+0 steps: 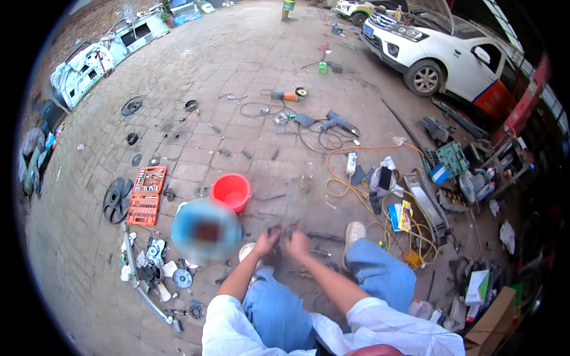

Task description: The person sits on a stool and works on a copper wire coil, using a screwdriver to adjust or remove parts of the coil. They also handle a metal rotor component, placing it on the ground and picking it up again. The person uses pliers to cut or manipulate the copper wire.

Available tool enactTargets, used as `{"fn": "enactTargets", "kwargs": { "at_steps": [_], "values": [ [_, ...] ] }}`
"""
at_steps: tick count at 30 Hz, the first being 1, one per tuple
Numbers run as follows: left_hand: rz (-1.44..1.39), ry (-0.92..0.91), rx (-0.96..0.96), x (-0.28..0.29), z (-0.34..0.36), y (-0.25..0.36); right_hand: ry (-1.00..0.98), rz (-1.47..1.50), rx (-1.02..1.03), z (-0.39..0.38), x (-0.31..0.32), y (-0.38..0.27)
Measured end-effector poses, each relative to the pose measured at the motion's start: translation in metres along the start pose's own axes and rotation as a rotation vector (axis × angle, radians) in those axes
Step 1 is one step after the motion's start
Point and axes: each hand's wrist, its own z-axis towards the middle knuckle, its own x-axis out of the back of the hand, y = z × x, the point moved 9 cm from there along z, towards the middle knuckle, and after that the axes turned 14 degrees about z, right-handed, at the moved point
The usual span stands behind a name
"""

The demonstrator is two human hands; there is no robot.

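Note:
My left hand (267, 240) is closed around a small dark object, too small and blurred to name, low between my feet. Beside it my right hand (297, 244) has curled fingers at another dark piece; motion blur hides what exactly it grips. A long dark bar (326, 237) lies on the paving just right of my hands. Behind and left of my left hand are a red bucket (231, 187) and a blue container (185, 231), its middle blurred out.
An orange socket set (142, 210), a black fan (114, 200) and scattered parts (183, 279) lie left. Power tools (338, 123), cords and a green toolbox (451, 159) lie ahead and right. A white car (451, 59) stands at the back right; a cardboard box (493, 323) is near right.

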Motion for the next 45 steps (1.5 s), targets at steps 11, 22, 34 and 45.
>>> {"fn": "enactTargets", "kwargs": {
  "at_steps": [11, 22, 34, 45],
  "values": [
    [-0.203, 0.114, -0.065, 0.071, -0.045, 0.188, -0.191, -0.286, 0.425, -0.069, 0.166, -0.188],
    [0.347, 0.067, -0.076, 0.058, -0.059, 0.221, -0.378, -0.163, 0.698, -0.347, 0.395, -0.243],
    [0.658, 0.029, 0.095, 0.06, -0.07, 0.162, -0.528, -0.264, 0.759, -0.38, 0.381, -0.229],
    [0.755, -0.039, 0.056, 0.046, -0.079, 0.195, -0.539, -0.38, 0.734, -0.382, 0.363, -0.238]
  ]
}}
